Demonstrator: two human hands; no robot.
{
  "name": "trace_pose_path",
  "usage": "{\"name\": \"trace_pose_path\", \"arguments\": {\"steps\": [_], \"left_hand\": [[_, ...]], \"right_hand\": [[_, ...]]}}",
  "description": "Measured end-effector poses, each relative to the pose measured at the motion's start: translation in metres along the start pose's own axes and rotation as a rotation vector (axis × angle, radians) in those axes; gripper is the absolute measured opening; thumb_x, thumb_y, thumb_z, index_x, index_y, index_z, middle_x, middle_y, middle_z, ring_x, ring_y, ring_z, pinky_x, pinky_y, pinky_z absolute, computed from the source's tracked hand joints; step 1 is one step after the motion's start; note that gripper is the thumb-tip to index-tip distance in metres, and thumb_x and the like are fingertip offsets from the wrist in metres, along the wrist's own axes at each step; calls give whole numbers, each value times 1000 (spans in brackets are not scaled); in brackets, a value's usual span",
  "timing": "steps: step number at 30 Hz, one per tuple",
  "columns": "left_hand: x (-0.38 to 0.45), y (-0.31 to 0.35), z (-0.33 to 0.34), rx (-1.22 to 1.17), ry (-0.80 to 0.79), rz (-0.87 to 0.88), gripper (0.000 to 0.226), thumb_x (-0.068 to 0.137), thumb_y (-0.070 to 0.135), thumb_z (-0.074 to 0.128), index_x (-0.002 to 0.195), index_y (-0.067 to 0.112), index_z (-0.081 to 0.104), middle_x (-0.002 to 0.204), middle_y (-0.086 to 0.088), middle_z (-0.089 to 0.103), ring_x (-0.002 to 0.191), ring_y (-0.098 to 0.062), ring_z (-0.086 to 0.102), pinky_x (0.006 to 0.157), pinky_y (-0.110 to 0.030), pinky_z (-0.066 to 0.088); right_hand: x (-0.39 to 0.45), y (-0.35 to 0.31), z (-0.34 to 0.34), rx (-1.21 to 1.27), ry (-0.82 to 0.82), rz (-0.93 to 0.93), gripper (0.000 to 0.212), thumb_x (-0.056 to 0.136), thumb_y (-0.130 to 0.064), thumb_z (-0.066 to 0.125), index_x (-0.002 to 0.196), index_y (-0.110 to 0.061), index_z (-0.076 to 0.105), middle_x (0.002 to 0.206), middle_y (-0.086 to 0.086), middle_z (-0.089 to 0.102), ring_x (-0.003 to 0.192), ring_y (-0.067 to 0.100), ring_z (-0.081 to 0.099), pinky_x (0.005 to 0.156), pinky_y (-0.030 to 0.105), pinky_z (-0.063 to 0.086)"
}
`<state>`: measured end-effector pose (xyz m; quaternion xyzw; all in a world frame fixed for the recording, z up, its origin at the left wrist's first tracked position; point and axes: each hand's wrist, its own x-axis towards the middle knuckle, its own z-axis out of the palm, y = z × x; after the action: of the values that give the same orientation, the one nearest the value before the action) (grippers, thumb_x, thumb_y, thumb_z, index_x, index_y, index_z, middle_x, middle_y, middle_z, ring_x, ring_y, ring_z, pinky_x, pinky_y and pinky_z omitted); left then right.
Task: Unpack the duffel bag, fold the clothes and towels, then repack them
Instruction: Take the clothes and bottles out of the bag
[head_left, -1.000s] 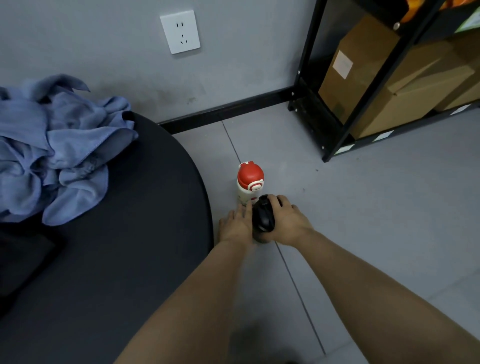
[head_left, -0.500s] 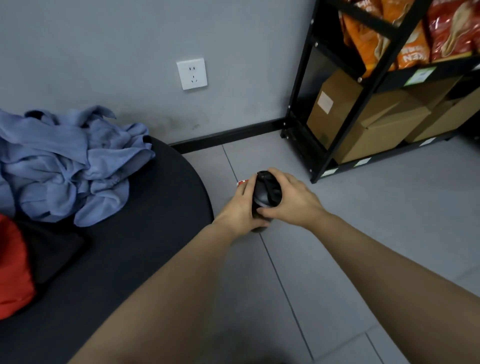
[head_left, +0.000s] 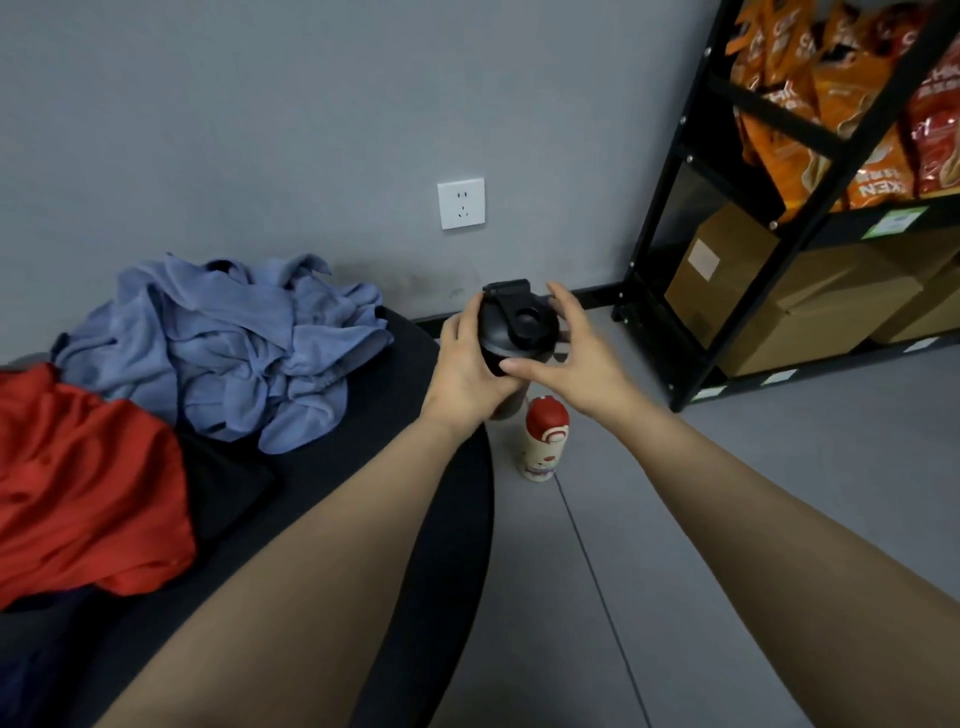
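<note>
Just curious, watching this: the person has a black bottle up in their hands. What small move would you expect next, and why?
Probably carrying the black bottle left and setting it on the dark table, beside the blue clothes. The left hand grips it in the air, the right hand looks loose beside it, and the red-capped bottle stands on the floor below.

red flask (head_left: 543, 436) stands below hands.
</note>
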<state>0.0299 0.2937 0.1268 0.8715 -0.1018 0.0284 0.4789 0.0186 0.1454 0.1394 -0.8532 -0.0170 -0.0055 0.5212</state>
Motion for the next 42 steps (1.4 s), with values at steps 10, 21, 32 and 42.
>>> {"name": "trace_pose_path", "arguments": {"steps": [10, 21, 32, 42], "left_hand": [[-1, -53, -57, 31, 239, -88, 101, 64, 29, 85, 145, 15, 28, 141, -8, 39, 133, -19, 35, 112, -30, 29], [15, -82, -77, -75, 273, -84, 98, 63, 40, 83, 143, 17, 32, 136, -6, 44, 130, -15, 39, 110, -31, 33], [29, -89, -88, -46, 289, -73, 99, 62, 53, 79, 143, 21, 33, 140, -6, 42, 134, -17, 37, 112, -39, 33], [-2, -43, -57, 310, 318, 457, 53, 86, 39, 58, 130, 11, 53, 137, -4, 50, 133, -16, 38, 114, -46, 25]], "right_hand": [[9, 8, 88, -29, -157, 115, 97, 76, -21, 80, 151, -26, 19, 151, -2, 34, 136, 17, 36, 108, 32, 35], [42, 4, 155, -5, -10, 99, 77, 74, -28, 79, 138, -23, 37, 126, 4, 61, 116, 19, 58, 97, 39, 49], [60, 3, 166, 60, -34, 107, 80, 77, -24, 77, 142, -26, 31, 134, 1, 55, 125, 19, 50, 104, 39, 43], [33, 52, 89, -223, -69, 157, 80, 86, -32, 68, 150, -24, 20, 153, 2, 31, 137, 22, 35, 109, 36, 32]]}}
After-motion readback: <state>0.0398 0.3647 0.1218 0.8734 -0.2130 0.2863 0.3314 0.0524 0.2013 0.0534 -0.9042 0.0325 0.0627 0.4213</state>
